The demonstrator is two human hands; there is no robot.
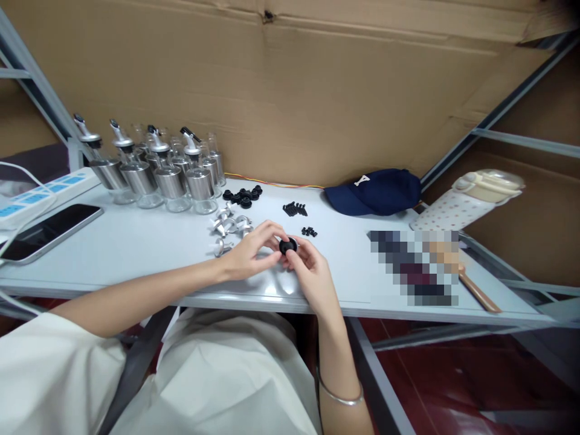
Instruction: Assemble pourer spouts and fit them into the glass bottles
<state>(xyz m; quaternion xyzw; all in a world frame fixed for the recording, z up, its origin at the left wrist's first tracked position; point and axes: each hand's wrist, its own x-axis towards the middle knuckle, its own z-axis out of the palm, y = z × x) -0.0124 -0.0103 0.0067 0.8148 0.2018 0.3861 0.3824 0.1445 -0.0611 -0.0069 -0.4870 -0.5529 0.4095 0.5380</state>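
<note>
Between my two hands, just above the front half of the table, is a round black stopper with a thin silvery edge showing around it. My left hand pinches it from the left, thumb and fingertips at its rim. From the right, my right hand grips it with the thumb pressed on its near side; the other fingers are partly hidden behind. Silver pourer tops lie loose just beyond my left hand. Further back is a cluster of black stoppers. Small black levers and tiny black parts lie beyond my right hand.
Glass-and-steel oil bottles stand at the back left, the front ones with pourers fitted. A phone and a power strip lie at the left. A navy cap, spotted tumbler and brown handle are at the right.
</note>
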